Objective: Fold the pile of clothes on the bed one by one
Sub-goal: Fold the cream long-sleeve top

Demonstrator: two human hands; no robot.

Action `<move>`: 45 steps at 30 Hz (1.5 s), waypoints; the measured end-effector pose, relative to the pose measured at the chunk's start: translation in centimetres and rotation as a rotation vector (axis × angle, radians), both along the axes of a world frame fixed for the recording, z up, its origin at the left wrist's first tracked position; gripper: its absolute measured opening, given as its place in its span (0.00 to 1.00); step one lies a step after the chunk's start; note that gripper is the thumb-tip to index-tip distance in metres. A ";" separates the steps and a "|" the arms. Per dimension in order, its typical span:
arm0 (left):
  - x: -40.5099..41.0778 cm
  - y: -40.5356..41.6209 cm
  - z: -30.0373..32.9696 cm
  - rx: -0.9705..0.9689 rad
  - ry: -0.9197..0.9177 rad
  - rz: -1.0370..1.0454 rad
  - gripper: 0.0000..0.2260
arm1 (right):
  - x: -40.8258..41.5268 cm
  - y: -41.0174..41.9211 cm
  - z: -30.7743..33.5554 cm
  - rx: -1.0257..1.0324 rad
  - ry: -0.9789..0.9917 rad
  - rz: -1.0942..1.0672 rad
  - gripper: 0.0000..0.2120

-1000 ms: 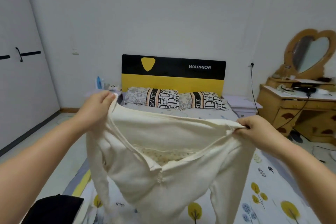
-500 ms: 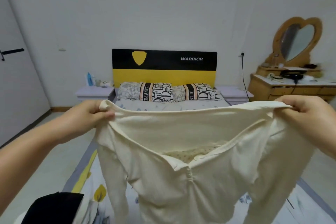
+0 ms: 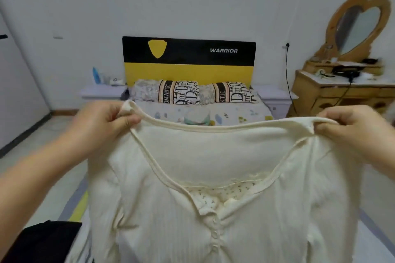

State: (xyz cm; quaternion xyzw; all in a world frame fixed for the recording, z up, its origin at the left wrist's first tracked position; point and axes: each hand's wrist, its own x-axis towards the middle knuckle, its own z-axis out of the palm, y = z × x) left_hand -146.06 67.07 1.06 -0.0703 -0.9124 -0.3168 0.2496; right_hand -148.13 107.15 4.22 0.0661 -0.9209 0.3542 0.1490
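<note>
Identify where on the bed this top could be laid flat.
Bare sheet shows between the pillows and the held cream top. A black garment crowds the near left corner; the top hides the bed's middle.

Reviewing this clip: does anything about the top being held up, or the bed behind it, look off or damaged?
Nothing stands out. The cream top hangs straight, with no visible stains or tears, pinched at its shoulders by the left hand and right hand. The two pillows lie side by side against the headboard.
</note>
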 end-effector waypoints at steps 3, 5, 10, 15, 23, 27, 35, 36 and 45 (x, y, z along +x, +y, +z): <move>-2.9 1.4 -6.7 -0.133 -0.231 -0.027 0.17 | -3.5 -0.2 -7.0 0.042 -0.214 0.036 0.11; -4.8 1.9 -11.5 -0.181 -0.364 -0.021 0.17 | -6.2 0.0 -11.7 0.039 -0.284 0.019 0.11; -9.1 2.6 -21.5 -0.177 -0.564 0.008 0.18 | -10.9 -0.7 -23.6 0.099 -0.430 -0.047 0.13; -14.3 2.1 -28.9 -0.276 -0.791 -0.097 0.22 | -15.8 -1.9 -32.3 0.132 -0.479 -0.100 0.08; -22.1 0.6 -38.0 -0.434 -0.916 -0.012 0.09 | -23.5 -3.1 -42.8 0.416 -0.474 0.001 0.15; -25.5 0.0 -41.8 -0.427 -0.691 0.205 0.03 | -27.8 -3.6 -46.5 0.583 -0.426 0.002 0.16; -30.8 1.3 -48.2 -0.057 -0.550 0.468 0.06 | -34.6 -5.4 -51.9 0.691 -0.313 -0.051 0.15; -31.1 1.6 -48.7 -0.067 -0.537 0.489 0.07 | -35.0 -5.7 -52.5 0.679 -0.348 -0.069 0.16; -22.5 6.9 -56.0 -0.607 -0.500 0.081 0.26 | -23.2 -9.1 -58.9 0.498 -0.444 -0.051 0.37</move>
